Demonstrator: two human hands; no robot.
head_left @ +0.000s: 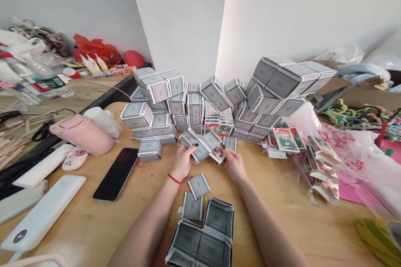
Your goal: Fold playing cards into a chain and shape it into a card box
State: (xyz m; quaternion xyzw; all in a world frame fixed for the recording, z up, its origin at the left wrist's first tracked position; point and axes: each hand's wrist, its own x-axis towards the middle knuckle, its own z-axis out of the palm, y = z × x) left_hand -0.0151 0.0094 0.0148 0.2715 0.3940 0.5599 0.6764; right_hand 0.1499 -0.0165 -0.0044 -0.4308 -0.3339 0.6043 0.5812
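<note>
Both bare forearms enter from the lower edge and converge forward, left forearm (pixel 145 227) and right forearm (pixel 271 221) set well apart near the body. Left hand (pixel 184 160): thumb extended forward and inward, its dark-painted nail uppermost, pressing in a pinch; the other fingers mostly hidden beneath. Thin red cord bracelet (pixel 173 179) circles the left wrist. Right hand (pixel 234 163): turned inward toward the left, dark nail showing at one fingertip, fingers partly curled; firmness of grip unclear. Right wrist bare. Hands near each other, apart.
</note>
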